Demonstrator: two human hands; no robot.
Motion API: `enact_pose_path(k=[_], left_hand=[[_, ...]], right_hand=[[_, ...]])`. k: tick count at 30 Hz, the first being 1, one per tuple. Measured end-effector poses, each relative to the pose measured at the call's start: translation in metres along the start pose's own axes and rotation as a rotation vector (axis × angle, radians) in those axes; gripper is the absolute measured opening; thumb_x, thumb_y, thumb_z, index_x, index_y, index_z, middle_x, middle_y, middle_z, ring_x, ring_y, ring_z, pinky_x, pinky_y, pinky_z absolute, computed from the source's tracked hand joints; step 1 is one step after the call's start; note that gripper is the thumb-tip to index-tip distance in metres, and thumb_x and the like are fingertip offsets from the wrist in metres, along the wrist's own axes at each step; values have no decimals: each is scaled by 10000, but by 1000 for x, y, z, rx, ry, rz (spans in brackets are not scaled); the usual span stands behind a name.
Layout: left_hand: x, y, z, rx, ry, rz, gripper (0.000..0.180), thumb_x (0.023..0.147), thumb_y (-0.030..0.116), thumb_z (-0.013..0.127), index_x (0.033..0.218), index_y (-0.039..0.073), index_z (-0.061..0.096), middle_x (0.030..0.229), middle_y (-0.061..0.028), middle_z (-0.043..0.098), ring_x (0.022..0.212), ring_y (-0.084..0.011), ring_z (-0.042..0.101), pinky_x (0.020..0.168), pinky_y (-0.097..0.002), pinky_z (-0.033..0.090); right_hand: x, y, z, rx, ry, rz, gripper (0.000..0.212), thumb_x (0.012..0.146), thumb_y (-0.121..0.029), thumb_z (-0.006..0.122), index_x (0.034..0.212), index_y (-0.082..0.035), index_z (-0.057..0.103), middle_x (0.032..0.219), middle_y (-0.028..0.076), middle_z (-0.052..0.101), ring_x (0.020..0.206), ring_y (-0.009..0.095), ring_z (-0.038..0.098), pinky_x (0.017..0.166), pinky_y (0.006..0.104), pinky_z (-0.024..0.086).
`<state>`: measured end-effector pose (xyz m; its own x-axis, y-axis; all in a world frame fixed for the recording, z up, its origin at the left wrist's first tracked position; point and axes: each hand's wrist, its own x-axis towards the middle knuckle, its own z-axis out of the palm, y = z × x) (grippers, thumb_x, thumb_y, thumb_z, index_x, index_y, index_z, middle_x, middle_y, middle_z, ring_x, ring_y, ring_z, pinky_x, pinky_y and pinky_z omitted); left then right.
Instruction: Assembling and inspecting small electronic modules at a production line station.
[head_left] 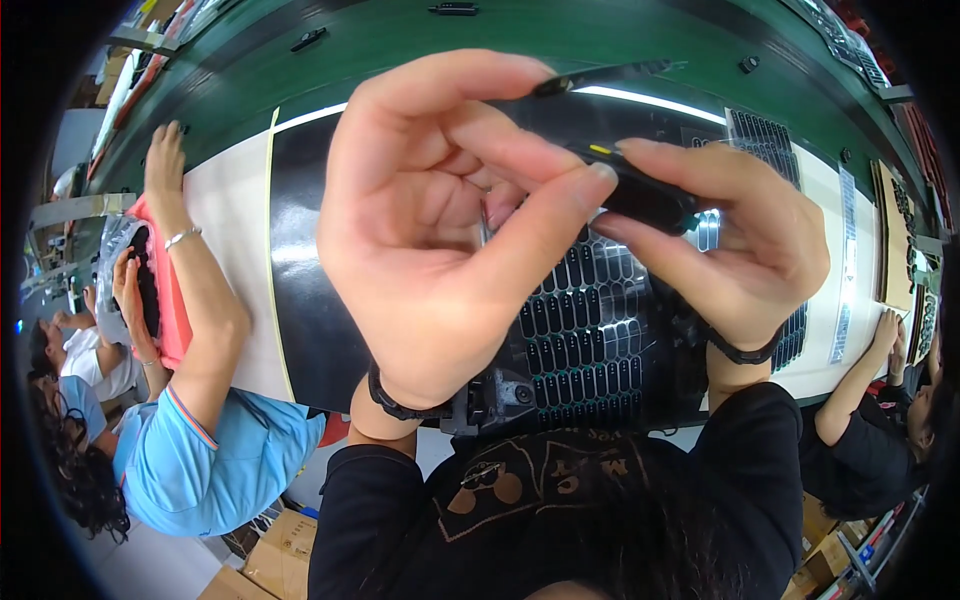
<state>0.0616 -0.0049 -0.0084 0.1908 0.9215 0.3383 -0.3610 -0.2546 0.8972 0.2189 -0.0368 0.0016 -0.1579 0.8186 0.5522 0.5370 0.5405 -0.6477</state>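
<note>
A small, black, rounded oblong device (650,200) is held up over the work surface between my two hands. My right hand (745,225) is closed on it, thumb below and fingers above. The thumb and a finger of my left hand (430,215) pinch together at the device's left end, beside a small yellow mark. At my left index fingertip is a thin dark strip (610,76), narrowing to the right; whether it is gripped or stuck there is unclear. Below the hands lies a sheet of black oval stickers (580,345) on a black mat (310,300).
A green conveyor belt (390,55) runs along the far side, carrying small black devices (308,40). More sticker sheets (765,140) lie to the right. At left, a co-worker in light blue (215,460) reaches across beside a pink bin (172,300). Another person (865,440) works at right.
</note>
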Motion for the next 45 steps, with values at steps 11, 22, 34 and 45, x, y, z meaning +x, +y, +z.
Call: enact_pose_path(k=[11,22,34,45], left_hand=[[-1,-4,-3,264,-79,137,478,627,-157,597,1057,-37,426,724,-81,522,679,-109,523,598,-182,441],[1,-6,-7,313,-147,9,481,697,-80,599,1118,-2,380,734,-57,512,601,-78,496,527,-154,396],[13,-15,-18,79,-295,-154,466,751,-3,574,1170,0,369,706,-34,493,565,-64,465,488,-148,371],[27,-26,-33,41,-256,-285,521,745,-43,548,1220,-16,336,882,-106,558,820,-145,541,757,-228,421]], right_hand=[[-1,-3,1,-100,-18,10,336,536,37,721,843,62,588,744,111,612,643,141,574,581,204,439],[-2,-2,1,-59,-37,-6,334,545,45,716,849,61,579,747,113,605,626,144,563,575,203,432],[4,11,5,398,-88,285,185,759,-30,559,914,70,566,801,116,590,625,148,572,599,220,475],[15,87,4,642,-129,470,242,831,-117,507,1042,-2,536,814,83,597,691,114,587,618,190,470]])
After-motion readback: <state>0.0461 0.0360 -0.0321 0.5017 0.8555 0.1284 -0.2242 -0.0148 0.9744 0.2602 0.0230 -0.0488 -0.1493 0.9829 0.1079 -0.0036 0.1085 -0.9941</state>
